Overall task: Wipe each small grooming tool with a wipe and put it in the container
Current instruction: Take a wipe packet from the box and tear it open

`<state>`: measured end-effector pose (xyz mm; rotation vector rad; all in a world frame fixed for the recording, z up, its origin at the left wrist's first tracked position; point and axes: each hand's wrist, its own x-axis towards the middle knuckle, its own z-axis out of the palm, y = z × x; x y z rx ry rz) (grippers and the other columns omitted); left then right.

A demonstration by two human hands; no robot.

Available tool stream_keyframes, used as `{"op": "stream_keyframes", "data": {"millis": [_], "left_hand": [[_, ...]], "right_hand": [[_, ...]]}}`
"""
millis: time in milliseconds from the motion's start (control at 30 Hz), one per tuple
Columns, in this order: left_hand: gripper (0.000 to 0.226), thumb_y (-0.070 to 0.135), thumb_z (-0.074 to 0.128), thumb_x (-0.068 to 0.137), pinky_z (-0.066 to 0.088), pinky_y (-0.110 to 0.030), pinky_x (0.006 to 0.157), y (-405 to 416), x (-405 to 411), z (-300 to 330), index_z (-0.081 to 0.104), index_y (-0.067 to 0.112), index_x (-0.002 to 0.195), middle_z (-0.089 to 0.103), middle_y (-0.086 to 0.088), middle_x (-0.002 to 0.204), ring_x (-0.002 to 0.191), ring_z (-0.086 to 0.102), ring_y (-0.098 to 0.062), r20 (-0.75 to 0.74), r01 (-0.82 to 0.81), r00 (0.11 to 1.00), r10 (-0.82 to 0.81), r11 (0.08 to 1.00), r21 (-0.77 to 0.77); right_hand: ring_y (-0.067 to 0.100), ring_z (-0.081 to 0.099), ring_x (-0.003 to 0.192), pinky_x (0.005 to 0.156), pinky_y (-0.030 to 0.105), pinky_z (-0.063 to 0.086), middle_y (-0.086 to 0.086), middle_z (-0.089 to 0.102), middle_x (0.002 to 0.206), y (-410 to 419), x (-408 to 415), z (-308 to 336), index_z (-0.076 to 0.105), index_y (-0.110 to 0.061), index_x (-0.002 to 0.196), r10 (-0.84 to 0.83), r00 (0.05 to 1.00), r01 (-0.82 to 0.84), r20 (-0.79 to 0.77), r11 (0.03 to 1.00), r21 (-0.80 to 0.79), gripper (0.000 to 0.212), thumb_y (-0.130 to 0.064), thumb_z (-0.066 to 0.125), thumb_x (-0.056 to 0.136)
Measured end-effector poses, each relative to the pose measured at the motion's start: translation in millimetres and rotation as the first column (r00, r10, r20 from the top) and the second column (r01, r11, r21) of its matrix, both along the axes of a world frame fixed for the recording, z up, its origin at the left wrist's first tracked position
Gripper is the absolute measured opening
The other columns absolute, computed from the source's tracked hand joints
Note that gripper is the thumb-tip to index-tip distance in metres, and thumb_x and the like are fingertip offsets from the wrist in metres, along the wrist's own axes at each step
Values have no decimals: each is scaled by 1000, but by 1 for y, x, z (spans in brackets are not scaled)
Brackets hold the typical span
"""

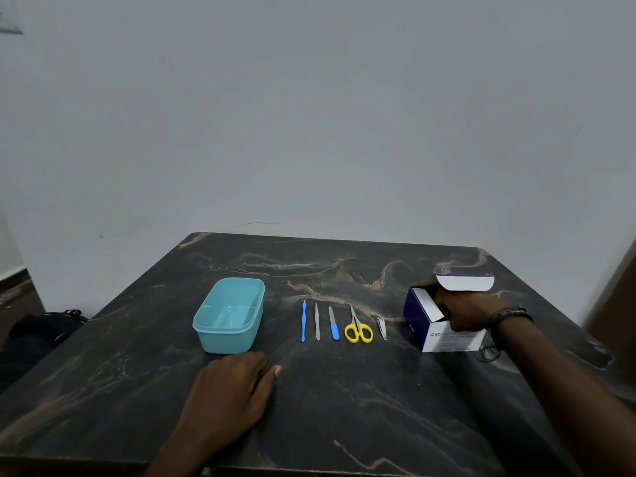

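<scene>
A big dark surface point(344, 390) with brown marble lines fills the bottom of the view, and a plain grey wall point(309, 115) stands behind it. On the left part of the surface sits a light blue plastic container point(230, 316) with no lid, and nothing can be seen inside it. On the right side stands a blue and white box of wipes point(444, 325) with its top flap open. The right hand point(464, 311) reaches into the open top of the box; its fingers are hidden inside, so I cannot tell if they hold a wipe. A dark band point(509, 316) is on that wrist. The left hand point(237, 383) rests flat on the surface just in front of the container, with relaxed fingers and nothing in it. Between the container and the box, five small grooming tools lie in a row, apart from each other: yellow scissors point(358, 330), a blue-handled nail file point(333, 324), a thin blue tool point(303, 321), metal tweezers point(317, 322), and a nail clipper point(381, 328).
</scene>
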<state>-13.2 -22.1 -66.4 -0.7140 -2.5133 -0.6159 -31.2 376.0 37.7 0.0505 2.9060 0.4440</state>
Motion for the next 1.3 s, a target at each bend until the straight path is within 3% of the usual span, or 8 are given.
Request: {"op": "stream_keyframes", "data": {"millis": [67,233,433,567,667,900,1100,1300], "left_hand": [[40,57,44,86,35,-24,46,0,0,0,34,32,57,39,13,48,47,44,-7,4,4,1000,-4,1000,0],[41,58,44,86,37,-25,47,1,-1,0,36,30,58,40,12,48,48,45,-8,7,-6,1000,6,1000,1],[42,57,44,86,30,-22,45,1,1,3,33,29,56,38,11,47,46,43,-9,0,6,1000,-6,1000,-1],[43,56,44,87,30,-23,45,1,0,3,34,28,57,37,11,47,46,43,-8,-7,-2,1000,2,1000,-3],[43,58,43,86,30,-21,45,1,0,4,38,27,57,40,11,47,46,45,-8,2,0,1000,0,1000,-2],[43,56,45,86,28,-20,44,2,-1,4,35,27,55,37,10,45,43,42,-9,-27,-7,1000,8,1000,2],[45,58,40,86,38,-28,45,2,-1,3,42,24,56,41,10,46,45,45,-8,-10,-15,1000,16,1000,5],[45,58,41,87,39,-28,45,2,-1,3,42,24,57,42,9,46,45,45,-8,-7,-12,1000,12,1000,5]], "right_hand": [[21,57,101,75,21,36,5,62,116,1,2,-1,59,-15,111,1,1000,-2,-20,1000,-6,26,-7,51,88],[16,47,87,67,21,37,-1,53,96,3,4,-3,45,-25,82,-9,997,4,-79,998,-62,20,-7,52,85],[20,60,100,84,30,51,-1,67,108,8,4,-4,66,-18,107,-25,990,1,-141,986,-167,28,-8,56,82],[20,63,76,70,33,50,2,67,80,12,5,0,64,-15,75,-54,977,-27,-205,926,-377,14,-5,57,83],[17,58,58,62,37,50,8,68,71,11,9,4,62,-4,74,-65,962,-59,-266,898,-436,12,-2,57,85],[21,57,65,52,33,43,-8,60,68,7,36,-5,64,-18,75,74,888,-187,-455,960,-208,14,-4,60,77],[28,62,51,44,23,34,-6,71,69,13,63,-22,76,-20,91,219,675,-289,-704,957,21,45,6,78,54],[35,60,56,46,34,48,10,75,94,19,81,-35,75,-6,98,340,458,-371,-822,913,171,32,1,51,77]]}}
